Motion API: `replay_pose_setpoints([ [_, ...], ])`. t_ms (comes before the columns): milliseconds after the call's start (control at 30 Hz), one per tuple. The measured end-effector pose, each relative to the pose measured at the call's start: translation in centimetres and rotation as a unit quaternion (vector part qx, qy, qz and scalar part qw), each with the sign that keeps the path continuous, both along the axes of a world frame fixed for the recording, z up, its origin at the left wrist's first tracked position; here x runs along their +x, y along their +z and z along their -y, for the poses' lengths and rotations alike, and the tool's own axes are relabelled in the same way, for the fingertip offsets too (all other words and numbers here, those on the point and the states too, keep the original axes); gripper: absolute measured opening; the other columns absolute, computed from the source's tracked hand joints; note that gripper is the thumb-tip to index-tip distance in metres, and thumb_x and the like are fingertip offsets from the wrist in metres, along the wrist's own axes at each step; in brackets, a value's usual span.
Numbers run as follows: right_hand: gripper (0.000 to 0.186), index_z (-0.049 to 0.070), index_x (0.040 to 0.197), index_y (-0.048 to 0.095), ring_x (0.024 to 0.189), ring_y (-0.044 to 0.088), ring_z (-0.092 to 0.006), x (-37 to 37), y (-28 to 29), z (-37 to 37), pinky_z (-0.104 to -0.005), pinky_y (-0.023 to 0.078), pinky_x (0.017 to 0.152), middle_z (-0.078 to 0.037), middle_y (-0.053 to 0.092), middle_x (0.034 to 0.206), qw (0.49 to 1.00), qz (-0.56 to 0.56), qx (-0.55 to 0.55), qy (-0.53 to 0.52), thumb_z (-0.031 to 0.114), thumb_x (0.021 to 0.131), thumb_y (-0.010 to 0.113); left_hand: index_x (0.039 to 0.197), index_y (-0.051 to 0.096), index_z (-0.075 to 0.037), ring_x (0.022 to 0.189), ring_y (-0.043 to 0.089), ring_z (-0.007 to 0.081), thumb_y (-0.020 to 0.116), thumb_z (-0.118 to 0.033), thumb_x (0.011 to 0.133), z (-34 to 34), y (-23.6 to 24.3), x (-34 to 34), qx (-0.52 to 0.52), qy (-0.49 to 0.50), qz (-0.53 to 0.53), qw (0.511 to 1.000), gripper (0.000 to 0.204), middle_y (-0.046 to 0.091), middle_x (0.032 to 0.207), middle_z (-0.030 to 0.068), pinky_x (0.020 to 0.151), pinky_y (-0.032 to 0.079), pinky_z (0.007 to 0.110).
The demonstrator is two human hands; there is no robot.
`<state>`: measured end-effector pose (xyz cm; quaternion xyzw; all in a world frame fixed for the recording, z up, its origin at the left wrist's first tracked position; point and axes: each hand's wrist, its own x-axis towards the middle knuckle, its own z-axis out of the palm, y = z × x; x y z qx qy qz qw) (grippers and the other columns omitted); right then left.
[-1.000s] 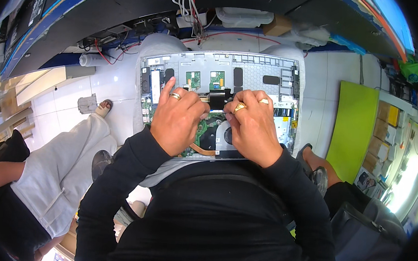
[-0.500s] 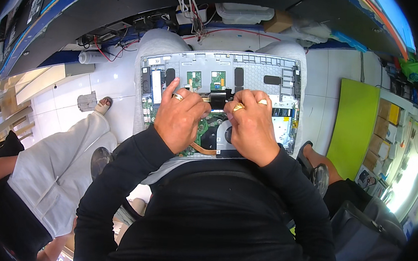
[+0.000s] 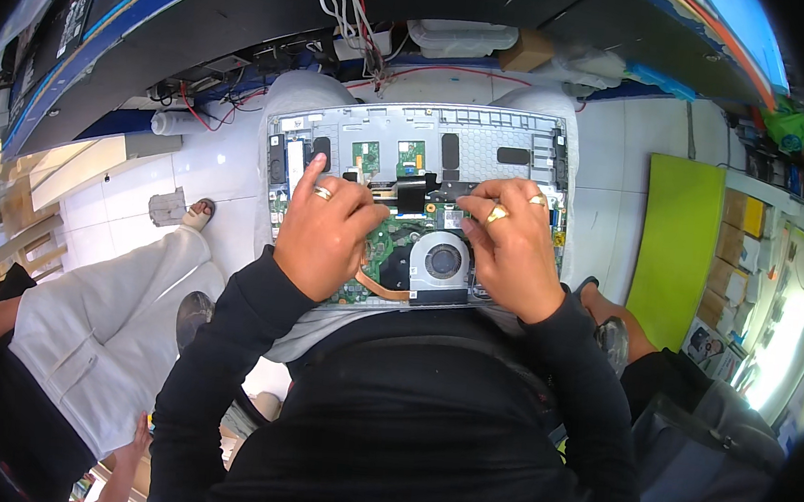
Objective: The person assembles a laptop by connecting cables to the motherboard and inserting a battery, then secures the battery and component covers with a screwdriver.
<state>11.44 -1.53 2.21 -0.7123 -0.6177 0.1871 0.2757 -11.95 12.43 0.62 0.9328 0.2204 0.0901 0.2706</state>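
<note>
An opened laptop base (image 3: 475, 124) lies across my lap with its inner parts bare. My left hand (image 3: 325, 235) rests over its left half, the index finger stretched out and the other fingers bent above the green circuit board (image 3: 381, 249). At the right, my right hand (image 3: 522, 250) hovers over the board with thumb and index finger apart, nothing visible between them. Between the hands is a wide black flat cable or strip (image 3: 412, 194). Below it sit a silver cooling fan (image 3: 441, 260) and a copper heat pipe (image 3: 381, 289). My left palm hides part of the board.
Ahead stands a dark bench (image 3: 221, 20) with white cables (image 3: 342, 7) hanging down. A clear plastic tub (image 3: 461, 38) and cardboard box (image 3: 527, 50) are beneath. People sit on both sides, one in light trousers (image 3: 116, 350). A green panel (image 3: 674, 256) stands right.
My right hand has drawn back to the right from the black strip, its thumb and index finger parting and uncovering the fan. My left hand has shifted slightly left.
</note>
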Motion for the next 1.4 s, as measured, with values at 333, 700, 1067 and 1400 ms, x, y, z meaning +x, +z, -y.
replay_pose_setpoints([
  [333,0.033,0.004,0.110,0.079,0.105,0.061,-0.0317,-0.2,-0.5,0.7,-0.0460,0.048,0.094,-0.008,0.067,0.108,0.991,0.110,0.024,0.067,-0.001,0.077,0.074,0.114,0.073,-0.002,0.107,0.066,0.0262,0.067,-0.007,0.082,2.8,1.5,0.9,0.115,-0.045,-0.014,0.992,0.033,0.067,0.109,0.0073,0.119,0.037,0.058],
  [700,0.032,0.000,0.115,0.073,0.113,0.062,-0.0357,3.8,-0.1,3.7,-0.0469,0.047,0.098,-0.012,0.069,0.115,0.999,0.027,0.018,-0.043,-0.006,0.084,0.067,0.126,0.067,-0.004,0.115,0.064,0.0289,0.071,-0.007,0.081,4.3,1.1,2.3,0.080,-0.061,-0.005,0.995,0.045,0.065,0.123,0.0089,0.120,0.035,0.059],
  [1067,0.032,0.001,0.112,0.073,0.116,0.061,-0.0350,3.9,-0.4,4.3,-0.0475,0.047,0.101,-0.013,0.069,0.116,0.998,0.053,0.008,-0.041,-0.004,0.080,0.069,0.129,0.067,-0.005,0.119,0.063,0.0279,0.076,-0.014,0.087,4.4,1.2,4.0,0.088,-0.093,-0.013,0.992,0.044,0.064,0.133,0.0092,0.121,0.032,0.059],
  [1400,0.039,-0.004,0.119,0.071,0.124,0.059,-0.0372,0.5,0.0,3.5,-0.0560,0.043,0.113,-0.019,0.066,0.128,0.988,0.109,0.020,0.107,0.003,0.082,0.063,0.120,0.068,-0.005,0.116,0.065,0.0313,0.076,-0.005,0.085,2.5,0.9,-0.8,0.075,-0.020,-0.019,0.997,0.036,0.065,0.123,0.0099,0.116,0.038,0.060],
])
